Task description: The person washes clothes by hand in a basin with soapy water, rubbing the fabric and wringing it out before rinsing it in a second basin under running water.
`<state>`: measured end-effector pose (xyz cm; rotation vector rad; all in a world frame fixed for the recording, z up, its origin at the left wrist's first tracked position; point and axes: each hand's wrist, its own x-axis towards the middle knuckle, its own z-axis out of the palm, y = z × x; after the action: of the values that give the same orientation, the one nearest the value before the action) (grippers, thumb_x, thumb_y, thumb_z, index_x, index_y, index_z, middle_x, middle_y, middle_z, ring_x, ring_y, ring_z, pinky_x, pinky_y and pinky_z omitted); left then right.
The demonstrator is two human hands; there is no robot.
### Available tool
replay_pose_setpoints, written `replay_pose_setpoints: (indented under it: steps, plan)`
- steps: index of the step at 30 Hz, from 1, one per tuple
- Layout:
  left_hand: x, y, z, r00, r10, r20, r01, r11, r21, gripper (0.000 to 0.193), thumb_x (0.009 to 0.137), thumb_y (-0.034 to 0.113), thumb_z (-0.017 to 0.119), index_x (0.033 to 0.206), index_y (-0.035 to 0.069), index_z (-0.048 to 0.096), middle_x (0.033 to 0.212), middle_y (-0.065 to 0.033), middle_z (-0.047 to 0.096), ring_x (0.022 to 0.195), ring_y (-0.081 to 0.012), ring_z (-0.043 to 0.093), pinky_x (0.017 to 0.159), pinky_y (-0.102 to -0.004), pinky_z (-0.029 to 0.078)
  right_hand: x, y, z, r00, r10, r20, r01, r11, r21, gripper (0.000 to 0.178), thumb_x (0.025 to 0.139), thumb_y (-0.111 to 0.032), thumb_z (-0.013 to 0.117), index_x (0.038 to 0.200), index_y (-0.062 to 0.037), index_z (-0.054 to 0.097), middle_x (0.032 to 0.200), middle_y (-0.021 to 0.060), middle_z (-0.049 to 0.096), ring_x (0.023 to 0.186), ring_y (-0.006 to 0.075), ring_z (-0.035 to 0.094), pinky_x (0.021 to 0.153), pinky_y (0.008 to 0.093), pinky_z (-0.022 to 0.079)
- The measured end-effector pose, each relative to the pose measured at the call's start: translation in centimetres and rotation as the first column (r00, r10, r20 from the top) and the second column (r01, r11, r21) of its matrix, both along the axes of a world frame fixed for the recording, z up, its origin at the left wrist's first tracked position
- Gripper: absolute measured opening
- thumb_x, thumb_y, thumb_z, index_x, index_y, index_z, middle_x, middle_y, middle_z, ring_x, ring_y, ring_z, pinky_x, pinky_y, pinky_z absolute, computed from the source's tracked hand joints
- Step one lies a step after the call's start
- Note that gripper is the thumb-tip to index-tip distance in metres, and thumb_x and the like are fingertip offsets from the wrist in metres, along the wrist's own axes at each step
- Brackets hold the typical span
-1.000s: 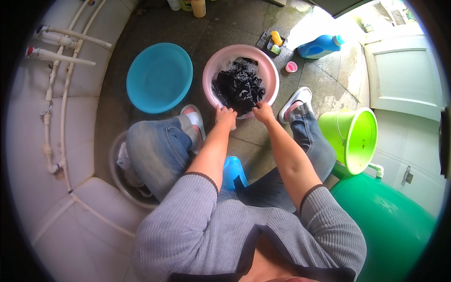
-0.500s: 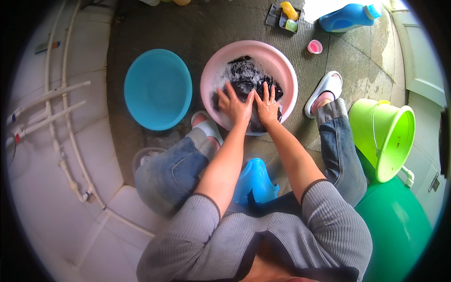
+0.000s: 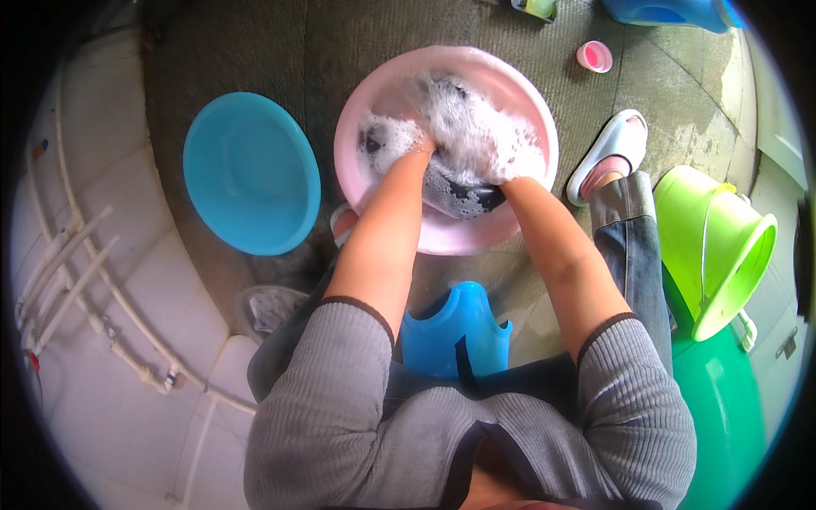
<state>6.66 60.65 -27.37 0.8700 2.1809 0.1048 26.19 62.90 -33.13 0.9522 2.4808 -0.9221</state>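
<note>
The floor is grey concrete, with a white tiled wall to the left of the pink basin (image 3: 527, 93). In this basin I see the dark cloth (image 3: 463, 194) under foam. My left hand (image 3: 415, 143) and right hand (image 3: 503, 177) are pushed into the suds; how they grip, I cannot tell. I judge this is the scrubbing step; next I need to rub the cloth firmly.

**A home wash yard**

An outdoor laundry corner of a house: rough concrete floor (image 3: 255, 51), white tiled wall with thin pipes (image 3: 76, 280), a pink basin (image 3: 527, 110) of suds, a blue basin (image 3: 251, 174), a green bucket (image 3: 722, 246), a low blue stool (image 3: 455, 331).
</note>
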Motion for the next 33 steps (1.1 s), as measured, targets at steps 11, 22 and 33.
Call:
replay_pose_setpoints:
  steps: [11, 22, 33]
  plan:
    - [5.2, -2.4, 13.2, 0.9, 0.123, -0.417, 0.172, 0.779, 0.603, 0.021, 0.065, 0.022, 0.065, 0.079, 0.009, 0.06, 0.089, -0.0065, 0.057, 0.092, -0.0273, 0.05, 0.082, -0.0466, 0.038, -4.4, 8.7, 14.8, 0.584, -0.793, 0.175, 0.668, 0.346, -0.659, 0.062, 0.079, -0.053, 0.049, 0.126, -0.0122, 0.048, 0.124, 0.0125, 0.051, 0.115, 0.029, 0.046, 0.095, 0.0362, 0.036]
    - [5.7, -7.8, 10.6, 0.943, 0.292, -0.156, -0.232, 0.919, 0.319, 0.083, 0.075, 0.055, 0.058, 0.141, 0.02, 0.022, 0.143, -0.025, 0.014, 0.129, -0.0465, 0.016, 0.106, -0.0485, 0.02, -4.2, -4.5, 18.4, 0.966, -0.249, 0.073, 0.235, 0.959, 0.159, 0.081, 0.064, -0.045, 0.073, 0.133, -0.0294, 0.034, 0.147, 0.0108, 0.011, 0.133, 0.0414, 0.009, 0.093, 0.0648, 0.03]
    - [2.8, -4.5, 3.3, 0.964, -0.26, -0.063, 0.237, 0.94, -0.247, 0.03, 0.076, 0.033, 0.06, 0.086, 0.005, 0.065, 0.091, -0.017, 0.064, 0.087, -0.0289, 0.061, 0.071, -0.0385, 0.048, -2.0, -2.2, 4.1, 0.942, -0.214, -0.26, 0.19, 0.975, -0.116, 0.066, 0.072, -0.035, 0.067, 0.127, -0.0102, 0.039, 0.13, 0.0183, 0.041, 0.119, 0.0453, 0.035, 0.1, 0.0507, 0.03]
